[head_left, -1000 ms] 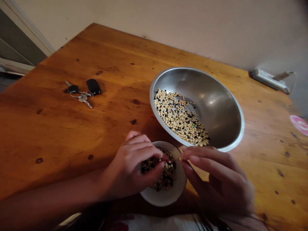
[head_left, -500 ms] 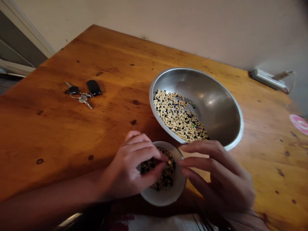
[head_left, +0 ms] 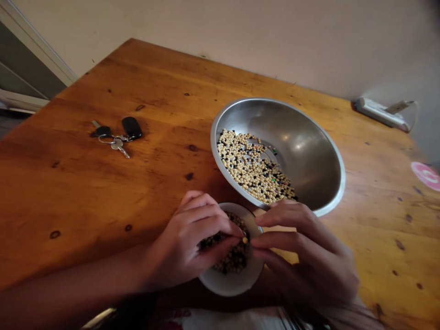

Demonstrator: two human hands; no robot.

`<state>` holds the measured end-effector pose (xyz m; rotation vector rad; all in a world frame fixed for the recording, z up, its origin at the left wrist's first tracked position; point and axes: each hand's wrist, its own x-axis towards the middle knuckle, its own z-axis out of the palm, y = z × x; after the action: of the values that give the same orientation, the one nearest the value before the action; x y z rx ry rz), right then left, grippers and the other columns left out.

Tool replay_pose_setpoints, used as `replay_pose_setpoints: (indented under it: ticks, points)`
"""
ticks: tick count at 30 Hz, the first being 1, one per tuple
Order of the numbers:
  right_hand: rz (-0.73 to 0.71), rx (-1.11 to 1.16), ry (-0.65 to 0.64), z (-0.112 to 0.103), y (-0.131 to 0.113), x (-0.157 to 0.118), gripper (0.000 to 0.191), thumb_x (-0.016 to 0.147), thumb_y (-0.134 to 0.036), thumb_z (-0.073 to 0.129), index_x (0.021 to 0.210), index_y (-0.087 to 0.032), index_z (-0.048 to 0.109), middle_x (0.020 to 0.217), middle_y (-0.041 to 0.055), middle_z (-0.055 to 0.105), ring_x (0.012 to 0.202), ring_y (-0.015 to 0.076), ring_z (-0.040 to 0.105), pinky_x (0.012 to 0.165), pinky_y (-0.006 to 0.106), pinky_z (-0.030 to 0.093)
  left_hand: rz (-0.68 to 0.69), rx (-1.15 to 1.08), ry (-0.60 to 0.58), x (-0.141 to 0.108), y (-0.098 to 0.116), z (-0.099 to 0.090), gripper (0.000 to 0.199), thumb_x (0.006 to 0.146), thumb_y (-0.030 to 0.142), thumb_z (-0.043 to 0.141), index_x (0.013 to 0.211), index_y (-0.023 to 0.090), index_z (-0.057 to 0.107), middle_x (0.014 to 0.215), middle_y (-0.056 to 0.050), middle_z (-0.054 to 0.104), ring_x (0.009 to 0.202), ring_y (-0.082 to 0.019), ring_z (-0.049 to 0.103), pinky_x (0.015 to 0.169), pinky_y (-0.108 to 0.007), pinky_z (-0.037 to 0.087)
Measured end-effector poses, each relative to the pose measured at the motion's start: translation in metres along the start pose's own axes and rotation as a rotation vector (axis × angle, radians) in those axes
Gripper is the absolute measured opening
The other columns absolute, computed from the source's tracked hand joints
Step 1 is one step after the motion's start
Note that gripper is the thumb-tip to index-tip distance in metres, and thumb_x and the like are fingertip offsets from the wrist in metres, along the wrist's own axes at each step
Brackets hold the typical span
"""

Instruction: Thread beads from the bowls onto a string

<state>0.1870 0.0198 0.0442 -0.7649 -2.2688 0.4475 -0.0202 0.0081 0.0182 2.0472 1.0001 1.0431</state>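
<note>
Over the small white bowl point(head_left: 228, 289), my left hand point(head_left: 202, 233) is closed, thumb and forefinger pinching a tiny yellowish bead point(head_left: 244, 240). My right hand point(head_left: 305, 250) comes in from the other side, its thumb and one finger drawn together just right of the bead; anything between those tips is too small to make out. Its forefinger extends above them, close to the steel bowl's near rim. Tan and black beads point(head_left: 233, 261) lie in the small bowl, partly hidden by my left hand. The large steel bowl point(head_left: 309, 151) behind holds many tan and black beads point(head_left: 247, 160), with a few coloured ones.
A bunch of keys point(head_left: 117, 143) with a black fob point(head_left: 131, 127) lies on the wooden table point(head_left: 165, 119) to the left. A white power strip point(head_left: 381, 113) sits by the wall at the back right, and a pink round sticker point(head_left: 426, 175) at the right edge.
My right fingertips have moved closer to the bead in my left pinch. My left hand has shifted slightly right and down. The bowls and keys shift slightly with the camera view.
</note>
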Motion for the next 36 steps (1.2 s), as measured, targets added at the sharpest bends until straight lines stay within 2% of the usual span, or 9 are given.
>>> replay_pose_setpoints:
  ticks: [5,11,17,20,23,27,32,34,36]
  points:
    - [-0.010,0.017,0.015,0.0016,0.0000,-0.0006,0.013,0.079,-0.008,0.064,0.090,-0.016,0.063,0.091,0.0049,0.064,0.089,0.0182,0.061,0.084,0.039,0.048,-0.028,0.006,-0.021,-0.0004,-0.0010,0.0009,0.010,0.081,0.014,0.062,0.088,0.021,0.061,0.081,0.003,0.067,0.080,-0.013,0.055,0.077,-0.030,0.037]
    - [0.008,-0.009,0.009,0.0012,-0.0003,-0.0029,0.014,0.078,-0.010,0.065,0.090,-0.017,0.062,0.089,0.0034,0.063,0.086,0.0174,0.061,0.084,0.039,0.050,-0.048,-0.022,0.012,-0.0043,-0.0033,0.0003,0.017,0.084,0.011,0.050,0.096,0.019,0.058,0.088,0.000,0.065,0.084,-0.015,0.053,0.079,-0.031,0.039]
    - [-0.016,-0.007,0.025,0.0037,0.0014,-0.0045,0.019,0.075,-0.008,0.068,0.090,-0.018,0.063,0.090,0.0037,0.063,0.088,0.0190,0.060,0.081,0.040,0.051,0.011,0.035,-0.025,-0.0018,-0.0014,0.0001,0.011,0.080,0.022,0.065,0.091,0.021,0.063,0.087,-0.001,0.066,0.087,-0.017,0.053,0.081,-0.032,0.039]
    - [-0.027,-0.008,0.024,0.0033,0.0011,-0.0044,0.019,0.074,-0.007,0.068,0.090,-0.017,0.063,0.089,0.0033,0.064,0.087,0.0182,0.060,0.082,0.041,0.052,0.006,0.062,-0.042,-0.0004,-0.0006,0.0001,0.006,0.081,0.017,0.062,0.085,0.021,0.064,0.086,-0.001,0.067,0.087,-0.016,0.054,0.080,-0.031,0.039]
    - [-0.037,0.001,0.018,0.0020,0.0008,-0.0039,0.019,0.073,-0.006,0.069,0.089,-0.015,0.064,0.089,0.0037,0.063,0.087,0.0177,0.059,0.085,0.041,0.051,-0.013,0.054,-0.042,-0.0009,-0.0006,0.0007,0.011,0.081,0.013,0.058,0.088,0.020,0.064,0.088,-0.002,0.067,0.088,-0.017,0.054,0.081,-0.032,0.040]
    - [-0.076,-0.010,0.019,0.0024,0.0011,-0.0027,0.021,0.072,-0.008,0.071,0.091,-0.015,0.064,0.090,0.0040,0.063,0.087,0.0178,0.059,0.085,0.040,0.050,0.008,0.031,-0.019,-0.0029,-0.0014,0.0024,0.012,0.080,0.017,0.062,0.091,0.021,0.064,0.091,-0.003,0.067,0.089,-0.018,0.054,0.081,-0.033,0.041]
    - [-0.101,-0.015,0.015,0.0018,-0.0028,-0.0001,0.020,0.072,-0.008,0.071,0.090,-0.014,0.065,0.087,0.0031,0.065,0.084,0.0166,0.060,0.081,0.037,0.050,0.034,0.013,-0.047,-0.0028,-0.0020,0.0021,0.006,0.079,0.020,0.067,0.084,0.022,0.065,0.089,-0.001,0.068,0.089,-0.017,0.053,0.082,-0.032,0.040]
    - [-0.108,-0.032,0.013,-0.0008,-0.0035,0.0005,0.018,0.074,-0.010,0.071,0.090,-0.015,0.065,0.086,0.0029,0.066,0.084,0.0168,0.060,0.081,0.037,0.050,0.040,0.018,-0.051,-0.0019,-0.0020,0.0014,0.004,0.079,0.019,0.067,0.082,0.021,0.065,0.086,-0.001,0.068,0.088,-0.017,0.053,0.081,-0.032,0.040]
    - [-0.078,-0.085,0.020,-0.0044,-0.0008,0.0007,0.018,0.079,-0.017,0.066,0.097,-0.015,0.063,0.092,0.0058,0.067,0.090,0.0193,0.060,0.085,0.039,0.048,0.039,0.024,-0.051,-0.0012,-0.0017,0.0009,0.005,0.079,0.018,0.066,0.082,0.021,0.066,0.084,0.000,0.068,0.087,-0.016,0.053,0.080,-0.031,0.040]
